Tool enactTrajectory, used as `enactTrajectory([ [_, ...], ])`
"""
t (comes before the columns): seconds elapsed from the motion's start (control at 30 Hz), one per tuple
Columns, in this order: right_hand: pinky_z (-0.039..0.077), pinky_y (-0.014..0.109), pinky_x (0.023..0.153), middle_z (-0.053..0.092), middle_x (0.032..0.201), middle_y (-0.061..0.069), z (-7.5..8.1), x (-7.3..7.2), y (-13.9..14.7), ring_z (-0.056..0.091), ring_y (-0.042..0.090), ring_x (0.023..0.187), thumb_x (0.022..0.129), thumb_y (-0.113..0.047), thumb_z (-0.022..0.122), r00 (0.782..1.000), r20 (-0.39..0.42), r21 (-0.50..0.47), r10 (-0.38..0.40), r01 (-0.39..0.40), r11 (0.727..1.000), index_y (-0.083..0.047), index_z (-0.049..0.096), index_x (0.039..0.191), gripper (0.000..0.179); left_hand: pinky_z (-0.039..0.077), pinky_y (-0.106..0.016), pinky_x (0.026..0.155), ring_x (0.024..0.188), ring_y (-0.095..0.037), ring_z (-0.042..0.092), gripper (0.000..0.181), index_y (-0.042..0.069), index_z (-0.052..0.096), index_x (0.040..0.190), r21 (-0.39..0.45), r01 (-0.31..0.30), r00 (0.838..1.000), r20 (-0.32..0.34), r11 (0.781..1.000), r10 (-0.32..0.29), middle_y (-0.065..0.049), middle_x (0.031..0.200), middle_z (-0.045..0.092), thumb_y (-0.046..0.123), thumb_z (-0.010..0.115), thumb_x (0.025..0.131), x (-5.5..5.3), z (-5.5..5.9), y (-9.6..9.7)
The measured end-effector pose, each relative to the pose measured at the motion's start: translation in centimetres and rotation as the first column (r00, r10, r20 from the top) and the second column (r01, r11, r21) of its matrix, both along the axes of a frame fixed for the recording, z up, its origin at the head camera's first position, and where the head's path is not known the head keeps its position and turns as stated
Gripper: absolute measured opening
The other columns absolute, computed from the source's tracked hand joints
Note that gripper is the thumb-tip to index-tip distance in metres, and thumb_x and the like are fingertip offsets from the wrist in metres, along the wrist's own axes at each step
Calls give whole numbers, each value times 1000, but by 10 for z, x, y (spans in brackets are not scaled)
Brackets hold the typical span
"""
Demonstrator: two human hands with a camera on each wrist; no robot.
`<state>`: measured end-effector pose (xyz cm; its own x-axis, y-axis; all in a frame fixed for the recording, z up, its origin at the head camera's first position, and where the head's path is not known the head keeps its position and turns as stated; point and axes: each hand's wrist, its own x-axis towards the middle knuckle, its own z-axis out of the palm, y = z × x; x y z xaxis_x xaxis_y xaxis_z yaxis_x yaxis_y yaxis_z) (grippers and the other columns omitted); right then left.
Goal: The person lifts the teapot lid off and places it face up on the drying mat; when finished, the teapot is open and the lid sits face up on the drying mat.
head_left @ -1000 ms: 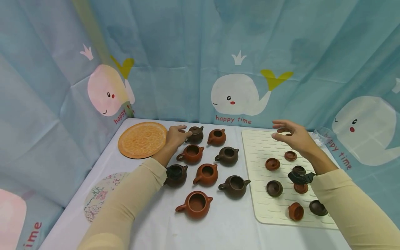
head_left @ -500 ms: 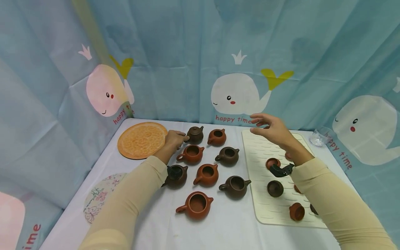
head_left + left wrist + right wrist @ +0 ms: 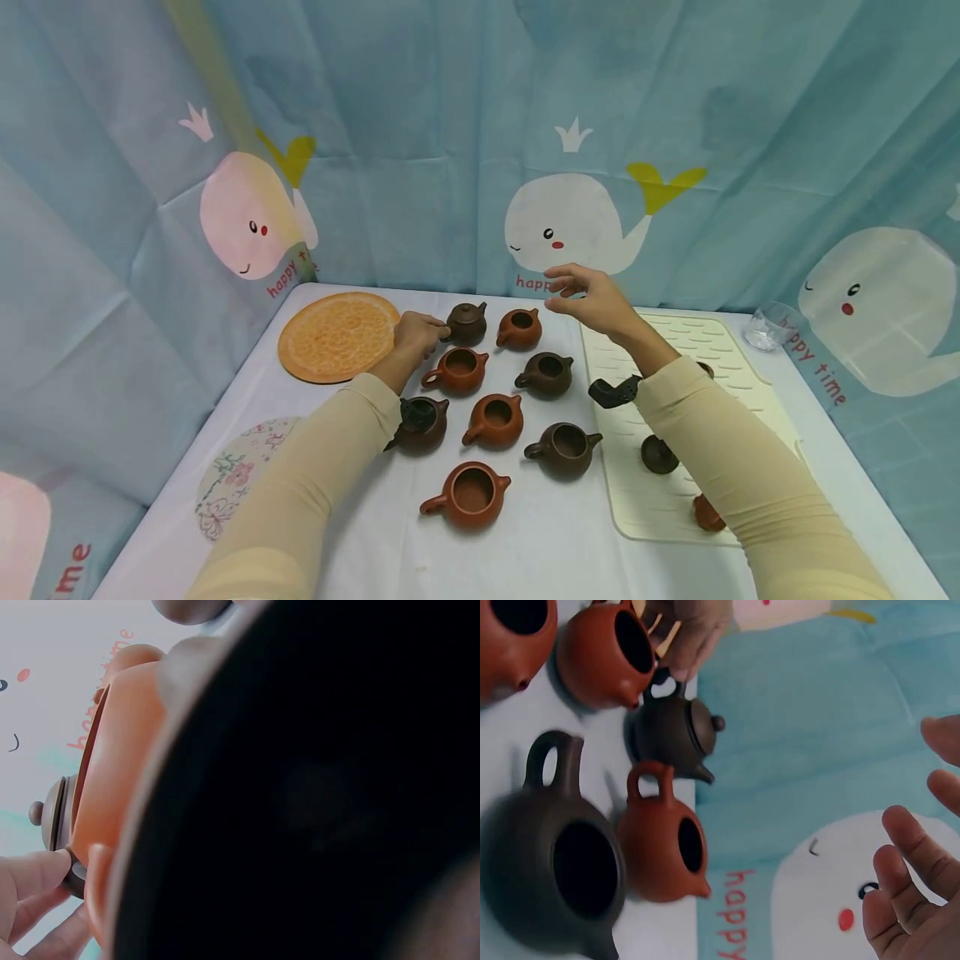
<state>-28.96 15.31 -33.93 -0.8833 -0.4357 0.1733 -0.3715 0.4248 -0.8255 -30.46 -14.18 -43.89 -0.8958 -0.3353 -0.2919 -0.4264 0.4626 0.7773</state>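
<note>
At the back of the table stands a dark brown teapot [image 3: 467, 323] with its lid on. My left hand [image 3: 417, 340] pinches this teapot's handle, thumb on top in the left wrist view. Beside it is an open red-brown teapot [image 3: 519, 329]; in front sit another red-brown teapot [image 3: 454, 372] and a dark teapot [image 3: 545, 375], both without lids. My right hand [image 3: 591, 302] hovers past the red-brown teapot at the back, fingers loosely bent and holding nothing. In the right wrist view its fingertips [image 3: 901, 825] are spread apart.
Several more lidless teapots stand nearer, including a red-brown one [image 3: 472, 496] at the front. A cream mat [image 3: 637, 508] at right bears lids, partly hidden by my right sleeve. An orange-patterned round mat [image 3: 337, 337], a floral mat [image 3: 236, 475] and a clear cup [image 3: 767, 329] lie around.
My right hand has moved left from above the cream mat toward the teapots at the back. My left hand has lowered onto the lidded teapot's handle and stays there.
</note>
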Motion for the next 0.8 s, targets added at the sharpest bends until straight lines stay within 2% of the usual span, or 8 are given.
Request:
enactTrajectory([
  [0.23,46,46,83,60,115,12,-16,-11,-31,54,28,102,89,-21,70,999,36,-11,12,-11,1000,-11,58,131,44,39,-29,45,53,-16,46,16,13,77,101,-16,17,1000,11,1000,-17,-7,90,69,21,72,89,0,2,-1],
  [0.47,48,43,79,61,111,17,-37,-17,-59,58,28,96,89,-15,70,997,82,-32,9,-6,999,-10,60,128,40,41,-29,46,55,-16,48,16,13,77,101,-26,17,1000,12,1000,-16,-7,89,68,21,73,88,2,-1,0],
  [0.6,49,42,80,62,111,17,-46,-22,-73,59,27,94,89,-14,70,995,101,-9,-3,4,1000,-10,60,128,40,42,-29,46,56,-16,49,17,13,77,103,-37,23,1000,10,999,-23,-5,91,68,20,73,87,3,-1,0],
  [0.8,49,40,76,62,105,10,-58,-34,-100,60,27,90,90,-16,70,992,115,53,-60,54,997,-14,61,127,38,41,-28,44,52,-15,48,16,14,78,101,-64,28,1000,-1,998,-28,-5,89,68,20,73,87,-1,0,-1],
])
